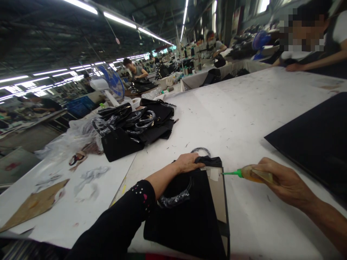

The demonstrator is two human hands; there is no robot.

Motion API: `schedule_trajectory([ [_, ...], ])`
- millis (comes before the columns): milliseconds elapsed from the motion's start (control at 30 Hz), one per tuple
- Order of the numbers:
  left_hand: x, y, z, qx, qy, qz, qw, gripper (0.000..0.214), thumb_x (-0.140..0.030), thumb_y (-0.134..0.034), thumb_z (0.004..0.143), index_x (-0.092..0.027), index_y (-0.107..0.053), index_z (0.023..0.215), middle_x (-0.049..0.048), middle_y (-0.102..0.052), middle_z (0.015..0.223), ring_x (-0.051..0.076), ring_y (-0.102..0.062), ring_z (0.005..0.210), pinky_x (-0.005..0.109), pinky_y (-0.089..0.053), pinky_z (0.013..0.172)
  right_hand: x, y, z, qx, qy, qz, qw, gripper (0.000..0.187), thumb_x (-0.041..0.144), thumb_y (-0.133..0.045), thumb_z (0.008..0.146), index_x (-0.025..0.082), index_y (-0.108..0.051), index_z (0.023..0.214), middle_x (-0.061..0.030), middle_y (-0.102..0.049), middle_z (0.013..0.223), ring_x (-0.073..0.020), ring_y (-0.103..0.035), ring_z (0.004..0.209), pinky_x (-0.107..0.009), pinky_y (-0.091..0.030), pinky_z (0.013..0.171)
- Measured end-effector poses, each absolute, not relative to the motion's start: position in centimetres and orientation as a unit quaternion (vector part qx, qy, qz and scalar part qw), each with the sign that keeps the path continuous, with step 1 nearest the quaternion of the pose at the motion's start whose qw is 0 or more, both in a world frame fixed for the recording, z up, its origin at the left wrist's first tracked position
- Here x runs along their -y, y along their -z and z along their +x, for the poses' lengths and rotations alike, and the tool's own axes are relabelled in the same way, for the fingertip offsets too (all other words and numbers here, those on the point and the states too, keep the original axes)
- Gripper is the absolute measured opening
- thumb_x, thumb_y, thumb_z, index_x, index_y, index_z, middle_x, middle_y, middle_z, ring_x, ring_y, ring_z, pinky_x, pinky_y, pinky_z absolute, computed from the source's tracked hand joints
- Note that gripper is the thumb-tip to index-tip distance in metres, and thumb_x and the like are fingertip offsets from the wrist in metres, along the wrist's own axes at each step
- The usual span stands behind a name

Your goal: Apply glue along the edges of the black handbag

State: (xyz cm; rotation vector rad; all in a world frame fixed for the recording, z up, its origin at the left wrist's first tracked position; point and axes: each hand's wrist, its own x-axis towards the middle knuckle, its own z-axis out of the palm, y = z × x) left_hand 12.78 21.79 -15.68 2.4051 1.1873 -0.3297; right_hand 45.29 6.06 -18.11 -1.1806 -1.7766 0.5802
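Observation:
A black handbag (187,213) lies on the white table before me, its handle (176,198) wrapped in clear plastic. Along its right side a beige inner panel (217,196) is exposed. My left hand (188,162) grips the folded black edge at the bag's far end, fingertips partly hidden. In my right hand (279,178) is a glue bottle (253,173) with amber contents and a green nozzle. The nozzle tip points left, close to the panel's upper right edge; whether it touches, I cannot tell.
Several black handbags (135,126) with plastic-wrapped handles are piled at the back left, near a blue fan (115,83). A large black sheet (314,137) lies at right. Brown cardboard (35,206) is at left. A co-worker (311,47) leans at the far right edge.

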Motion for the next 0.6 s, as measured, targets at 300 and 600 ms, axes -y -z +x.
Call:
schedule_trajectory([
  [300,-21.8,15.7,12.9,-0.431,0.120,0.868,0.216,0.028,-0.053,-0.063,0.104,-0.025,-0.069,0.104,0.0010,-0.076,0.108,0.025,-0.073,0.109,0.030,-0.052,0.085,-5.9,16.9,44.7,0.746,-0.223,-0.442,0.446,0.028,0.055,-0.065,0.109,0.037,-0.086,0.112,-0.0025,-0.067,0.074,-0.0200,-0.064,0.054,-0.036,-0.047,0.049],
  [600,-21.7,15.8,12.9,-0.424,0.120,0.870,0.220,0.031,-0.055,-0.060,0.105,-0.025,-0.067,0.104,0.0018,-0.076,0.112,0.026,-0.073,0.110,0.031,-0.051,0.084,-6.1,16.8,44.3,0.765,-0.184,-0.419,0.454,0.023,0.042,-0.067,0.110,0.038,-0.082,0.126,-0.0015,-0.067,0.077,-0.0172,-0.063,0.056,-0.032,-0.045,0.049],
])
